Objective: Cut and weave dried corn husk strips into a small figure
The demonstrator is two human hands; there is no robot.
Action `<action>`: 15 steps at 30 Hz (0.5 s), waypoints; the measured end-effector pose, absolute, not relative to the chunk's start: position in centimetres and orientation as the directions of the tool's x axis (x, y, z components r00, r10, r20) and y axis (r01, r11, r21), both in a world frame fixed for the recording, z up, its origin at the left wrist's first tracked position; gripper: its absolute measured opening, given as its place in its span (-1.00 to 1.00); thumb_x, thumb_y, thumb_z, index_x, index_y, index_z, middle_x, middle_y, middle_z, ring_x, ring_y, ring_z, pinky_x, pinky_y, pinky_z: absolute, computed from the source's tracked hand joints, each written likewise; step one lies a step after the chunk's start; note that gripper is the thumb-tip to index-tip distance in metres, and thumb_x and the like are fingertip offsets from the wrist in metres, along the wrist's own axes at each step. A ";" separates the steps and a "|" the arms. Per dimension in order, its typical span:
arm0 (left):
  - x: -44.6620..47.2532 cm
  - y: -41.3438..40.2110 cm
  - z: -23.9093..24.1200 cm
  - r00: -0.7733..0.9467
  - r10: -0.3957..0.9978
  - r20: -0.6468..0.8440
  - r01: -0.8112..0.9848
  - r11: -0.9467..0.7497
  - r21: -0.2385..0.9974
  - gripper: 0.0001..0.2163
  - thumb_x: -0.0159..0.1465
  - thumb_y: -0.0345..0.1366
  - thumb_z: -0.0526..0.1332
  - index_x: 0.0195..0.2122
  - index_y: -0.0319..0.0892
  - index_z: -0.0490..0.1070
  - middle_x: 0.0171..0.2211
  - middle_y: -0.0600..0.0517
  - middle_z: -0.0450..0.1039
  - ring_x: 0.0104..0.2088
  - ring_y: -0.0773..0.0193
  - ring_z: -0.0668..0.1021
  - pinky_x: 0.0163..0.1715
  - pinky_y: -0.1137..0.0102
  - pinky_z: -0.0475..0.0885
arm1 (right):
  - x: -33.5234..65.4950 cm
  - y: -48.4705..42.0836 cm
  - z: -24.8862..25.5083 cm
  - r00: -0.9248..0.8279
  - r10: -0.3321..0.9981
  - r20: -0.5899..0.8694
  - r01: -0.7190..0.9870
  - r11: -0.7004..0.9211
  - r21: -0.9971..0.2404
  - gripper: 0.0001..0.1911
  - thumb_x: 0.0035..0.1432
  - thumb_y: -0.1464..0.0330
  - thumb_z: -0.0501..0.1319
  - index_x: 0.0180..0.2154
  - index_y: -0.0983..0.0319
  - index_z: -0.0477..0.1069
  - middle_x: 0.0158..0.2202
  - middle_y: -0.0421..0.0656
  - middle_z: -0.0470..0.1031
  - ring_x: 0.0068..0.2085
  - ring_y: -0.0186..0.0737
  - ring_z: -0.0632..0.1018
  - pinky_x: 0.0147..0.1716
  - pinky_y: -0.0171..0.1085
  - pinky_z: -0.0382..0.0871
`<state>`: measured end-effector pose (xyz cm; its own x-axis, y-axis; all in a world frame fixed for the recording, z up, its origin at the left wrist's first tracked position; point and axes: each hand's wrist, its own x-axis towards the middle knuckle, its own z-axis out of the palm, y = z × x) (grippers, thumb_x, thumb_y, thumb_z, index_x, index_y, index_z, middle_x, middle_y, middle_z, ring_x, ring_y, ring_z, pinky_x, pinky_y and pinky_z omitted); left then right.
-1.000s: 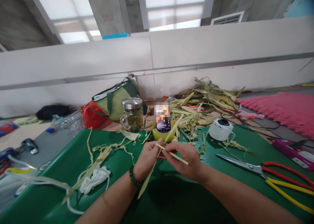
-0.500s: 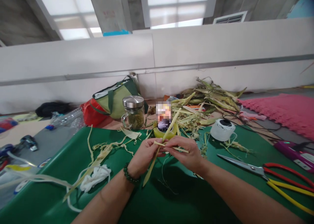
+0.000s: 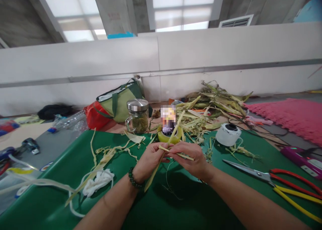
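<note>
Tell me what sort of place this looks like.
Probably an improvised handicraft workspace: the left hand and right hand hold pale, husk-like strips, large scissors lie on the green mat, and what looks like a heap of corn husks lies beyond.

– Where does the light come from?
– Glaring, washed-out windows [image 3: 184, 8] high beyond the fingers [image 3: 181, 147].
– Shadows?
– A soft, dark one on the green sheet [image 3: 191, 206], just below the fingers.
– Any glare?
– The metal lid [image 3: 137, 104] shines, left of and beyond them.
– Sharpness?
– Fingers fairly clear; the phone [image 3: 168, 128] beyond them is part-pixelated, and the pink cloth [image 3: 284, 117] far to their right looks smeared and stretched.
</note>
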<state>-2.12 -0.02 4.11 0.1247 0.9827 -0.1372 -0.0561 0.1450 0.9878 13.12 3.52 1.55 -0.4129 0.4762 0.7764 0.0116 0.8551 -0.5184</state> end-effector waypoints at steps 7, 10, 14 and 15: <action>-1.7 0.0 3.3 0.095 0.994 -0.056 -0.071 0.063 0.996 -0.66 0.01 -0.02 0.31 -0.54 -0.27 0.51 -0.58 0.04 0.46 -0.57 0.42 0.41 -0.54 0.55 0.33 | 12.8 3.4 1.2 -0.387 0.463 0.798 0.063 0.876 -0.478 -0.94 0.11 0.45 0.23 -0.35 0.21 0.48 -0.41 -0.13 0.56 -0.36 -0.28 0.58 -0.34 -0.34 0.46; -1.9 -0.1 3.5 0.108 0.990 -0.092 -0.069 0.099 0.993 -0.64 0.02 -0.01 0.31 -0.46 -0.28 0.54 -0.53 0.00 0.49 -0.53 0.38 0.45 -0.51 0.53 0.36 | 12.9 3.3 1.3 -0.391 0.434 0.812 0.093 0.896 -0.435 -0.92 0.11 0.46 0.22 -0.33 0.21 0.49 -0.38 -0.11 0.56 -0.34 -0.27 0.58 -0.32 -0.33 0.46; -2.4 -0.2 3.9 0.198 0.974 -0.113 -0.116 0.138 0.984 -0.66 0.03 -0.07 0.32 -0.31 -0.25 0.55 -0.39 -0.06 0.55 -0.41 0.30 0.53 -0.39 0.47 0.41 | 13.2 3.3 1.7 -0.417 0.355 0.836 0.112 0.934 -0.340 -0.83 0.10 0.49 0.18 -0.27 0.19 0.48 -0.33 -0.09 0.56 -0.29 -0.27 0.58 -0.29 -0.34 0.47; -2.5 -0.2 3.9 0.211 0.971 -0.113 -0.127 0.142 0.982 -0.67 0.02 -0.09 0.34 -0.30 -0.25 0.55 -0.37 -0.07 0.56 -0.40 0.29 0.53 -0.38 0.47 0.41 | 13.2 3.4 1.8 -0.423 0.338 0.841 0.118 0.940 -0.319 -0.82 0.10 0.50 0.17 -0.26 0.19 0.48 -0.33 -0.09 0.56 -0.29 -0.27 0.58 -0.29 -0.33 0.47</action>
